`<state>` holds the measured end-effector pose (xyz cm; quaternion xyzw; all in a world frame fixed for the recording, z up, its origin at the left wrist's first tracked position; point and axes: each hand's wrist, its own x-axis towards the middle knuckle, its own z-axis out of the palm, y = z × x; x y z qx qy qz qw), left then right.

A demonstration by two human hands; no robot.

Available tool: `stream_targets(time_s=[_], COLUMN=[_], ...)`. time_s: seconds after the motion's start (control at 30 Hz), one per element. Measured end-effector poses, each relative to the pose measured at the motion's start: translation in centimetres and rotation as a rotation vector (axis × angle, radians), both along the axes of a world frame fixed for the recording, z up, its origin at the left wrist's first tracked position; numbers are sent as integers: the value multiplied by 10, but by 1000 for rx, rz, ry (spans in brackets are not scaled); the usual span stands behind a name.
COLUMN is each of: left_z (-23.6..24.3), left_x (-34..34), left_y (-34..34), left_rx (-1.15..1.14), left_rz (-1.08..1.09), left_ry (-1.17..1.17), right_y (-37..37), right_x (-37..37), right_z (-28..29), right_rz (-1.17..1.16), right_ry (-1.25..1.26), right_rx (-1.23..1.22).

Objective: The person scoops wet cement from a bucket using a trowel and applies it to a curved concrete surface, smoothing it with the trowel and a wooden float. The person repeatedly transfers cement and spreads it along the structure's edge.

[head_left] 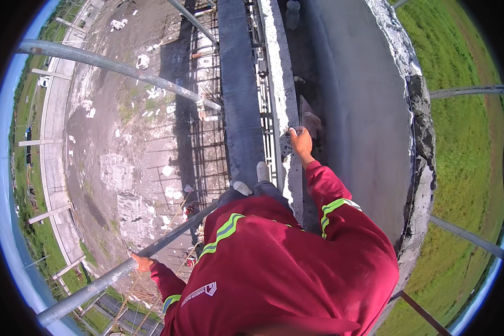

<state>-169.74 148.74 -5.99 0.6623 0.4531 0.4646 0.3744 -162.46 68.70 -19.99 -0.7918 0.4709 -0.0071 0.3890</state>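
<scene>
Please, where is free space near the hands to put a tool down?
The dark plank ahead of the shoes is bare. The smooth grey wall face is clear to pass a hand but steep. It is crowded where the right hand holds the trowel at the ledge; the left hand grips the scaffold pipe.

Below the wall (369, 112): brick stacks (120, 190) on bare ground w/ white scraps (151, 92); rebar mesh (207, 151) nearer it; grass (465, 145) on far side.
</scene>
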Motion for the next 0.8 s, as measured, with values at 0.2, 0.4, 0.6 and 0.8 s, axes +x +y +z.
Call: stream_targets(time_s=[0.2, 0.4, 0.6, 0.8], left_z=[-18, -120, -129, -114], left_x=[26, 152, 334, 397], left_y=[-5, -157, -463, -815], left_rx=[-221, -167, 570, 981], left_rz=[273, -905, -2005, -2565], left_ry=[178, 1600, 1053, 215], right_y=[62, 55, 51, -8], right_x=[-65, -63, -62, -29], right_z=[-21, -20, -7, -9], right_rz=[-43, 7, -25, -592], right_ry=[203, 260, 317, 120], right_rx=[162, 305, 342, 123])
